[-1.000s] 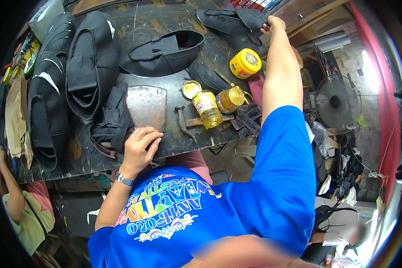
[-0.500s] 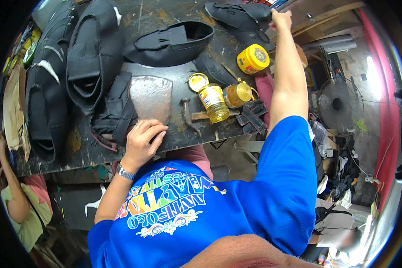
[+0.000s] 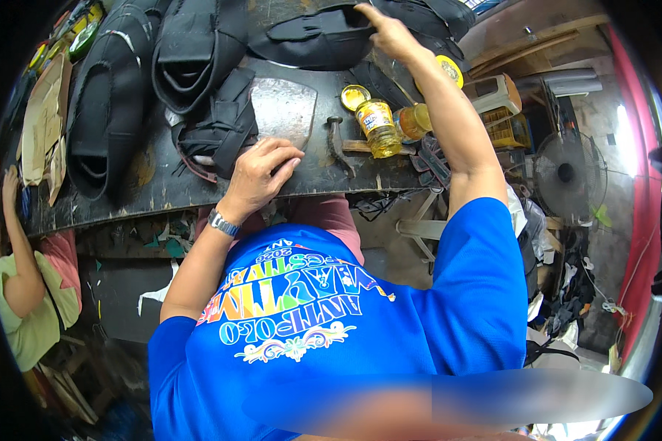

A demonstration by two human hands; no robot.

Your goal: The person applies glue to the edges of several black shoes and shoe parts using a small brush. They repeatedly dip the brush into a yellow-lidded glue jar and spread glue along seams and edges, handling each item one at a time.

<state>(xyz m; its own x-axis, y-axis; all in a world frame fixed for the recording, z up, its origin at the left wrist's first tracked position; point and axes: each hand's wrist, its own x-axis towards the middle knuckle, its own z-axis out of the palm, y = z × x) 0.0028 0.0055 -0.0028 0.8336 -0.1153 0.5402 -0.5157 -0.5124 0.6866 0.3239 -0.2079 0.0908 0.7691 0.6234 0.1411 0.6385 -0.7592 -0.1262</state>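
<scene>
My right hand (image 3: pixel 393 35) reaches over the table with its index finger stretched out, at the open end of a black shoe upper (image 3: pixel 312 38) lying on its side. No grip on it shows. Near the table's front edge rests my left hand (image 3: pixel 265 173), its fingers loosely bent and apart with nothing in them. Beyond it lies a shiny flat metal plate (image 3: pixel 283 110). Just left of that hand is a bundle of black straps (image 3: pixel 217 136). A hammer (image 3: pixel 338 147) stands to its right, beside a jar of yellow liquid (image 3: pixel 381 131).
More black shoe uppers (image 3: pixel 110 110) crowd the table's left side; others (image 3: pixel 434 22) lie at the far right. An open yellow lid (image 3: pixel 354 97), a second jar (image 3: pixel 413 121) and a yellow tub (image 3: pixel 449 70) sit nearby. A fan (image 3: pixel 565 173) stands right; a co-worker (image 3: pixel 40 294) is left.
My right hand has moved left, from the far-right shoe upper to the end of the middle one. My left hand stays by the table edge. The view has shifted.
</scene>
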